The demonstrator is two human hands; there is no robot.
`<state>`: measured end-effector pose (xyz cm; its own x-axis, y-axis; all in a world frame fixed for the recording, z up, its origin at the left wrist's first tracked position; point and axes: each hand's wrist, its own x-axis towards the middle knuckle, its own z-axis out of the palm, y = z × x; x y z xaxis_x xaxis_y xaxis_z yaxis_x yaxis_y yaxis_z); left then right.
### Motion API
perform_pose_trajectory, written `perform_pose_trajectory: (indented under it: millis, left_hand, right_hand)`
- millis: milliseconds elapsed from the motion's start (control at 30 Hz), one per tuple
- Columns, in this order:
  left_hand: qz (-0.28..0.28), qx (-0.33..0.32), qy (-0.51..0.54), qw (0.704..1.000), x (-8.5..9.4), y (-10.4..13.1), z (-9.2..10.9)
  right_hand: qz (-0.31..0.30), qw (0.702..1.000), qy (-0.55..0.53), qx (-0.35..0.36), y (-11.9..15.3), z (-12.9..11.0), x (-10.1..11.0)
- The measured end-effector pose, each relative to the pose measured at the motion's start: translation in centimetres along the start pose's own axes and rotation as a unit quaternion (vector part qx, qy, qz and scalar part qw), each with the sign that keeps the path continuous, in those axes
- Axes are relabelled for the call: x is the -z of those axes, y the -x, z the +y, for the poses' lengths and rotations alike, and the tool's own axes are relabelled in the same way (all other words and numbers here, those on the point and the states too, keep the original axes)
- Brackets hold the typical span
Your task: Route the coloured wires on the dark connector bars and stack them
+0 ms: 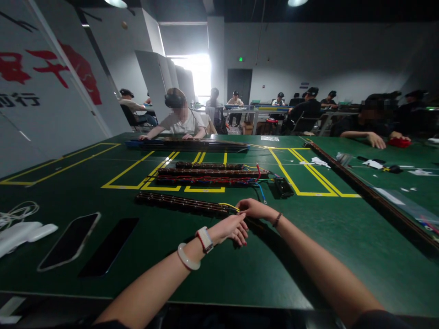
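Note:
A long dark strip with copper-coloured lines (181, 201) lies on the green table (144, 285). Yellow wires (229, 206) come out of its right end. My right hand (253, 209) pinches at these wires, its fingertips closed round them. Close against it is my left hand (233, 227), a white-banded watch and a pale bangle on its wrist; its fingers are curled and what they hold, if anything, is hidden. Beyond the strip lie several similar bundles (206, 179) with red and blue wires, beside a small black box (284, 187).
Two phones (70, 240) and a white device (20, 235) lie at the left. A long dark bar (370, 196) runs down the right side, near plastic bags and paper scraps. People sit across the table, one behind a blue-ended bar (188, 145).

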<state>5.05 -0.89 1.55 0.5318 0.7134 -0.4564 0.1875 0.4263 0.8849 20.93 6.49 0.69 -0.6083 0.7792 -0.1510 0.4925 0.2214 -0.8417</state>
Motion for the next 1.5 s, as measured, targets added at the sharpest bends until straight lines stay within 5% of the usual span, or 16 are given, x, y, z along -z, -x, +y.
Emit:
perform_pose_trajectory:
  millis: [300,500,900,1100,1200,1333,1500]
  left_hand:
    - [0.021,-0.042,0.166,0.985,-0.6,0.0,-0.9]
    - [0.009,-0.057,0.222,0.973,-0.4,0.7,-0.3]
    - [0.002,-0.099,0.210,0.973,-0.6,0.4,-1.0]
    - [0.011,-0.081,0.202,0.976,-0.5,0.6,-0.7]
    - [0.003,-0.071,0.209,0.975,-0.2,0.5,-0.7]
    - [0.029,-0.079,0.183,0.979,-0.1,0.3,-1.0]
    - [0.091,-0.111,0.131,0.981,0.6,0.4,-0.9]
  right_hand:
    - [0.090,0.981,-0.172,0.015,0.5,2.0,-1.3]
    - [0.132,0.978,-0.157,0.042,0.6,1.9,-2.0]
    - [0.048,0.988,-0.071,0.125,1.7,1.0,-0.6]
    - [0.040,0.989,-0.117,0.083,1.3,1.8,-0.5]
    - [0.130,0.985,-0.078,0.078,0.9,2.1,-0.6]
    - [0.286,0.949,0.113,0.067,0.4,2.3,-0.5]
    - [0.330,0.909,0.247,0.062,0.2,2.2,-0.6]
